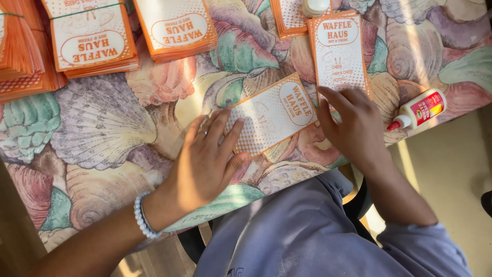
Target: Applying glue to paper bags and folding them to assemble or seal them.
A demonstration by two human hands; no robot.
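Note:
A flat white-and-orange paper sleeve (274, 114) lies slanted on the shell-patterned tablecloth (102, 133). My left hand (207, 159) lies flat with its fingers spread, pressing on the sleeve's near left end. My right hand (353, 123) presses with its fingertips on the sleeve's right end. A second sleeve of the same kind (338, 48) lies just beyond my right hand, and my fingertips overlap its lower edge.
Stacks of the same orange sleeves (92, 36) (177, 25) line the far side, with more at the far left (20, 51) and top centre (292, 18). A white glue bottle with a red tip (417, 110) lies at the table's right edge.

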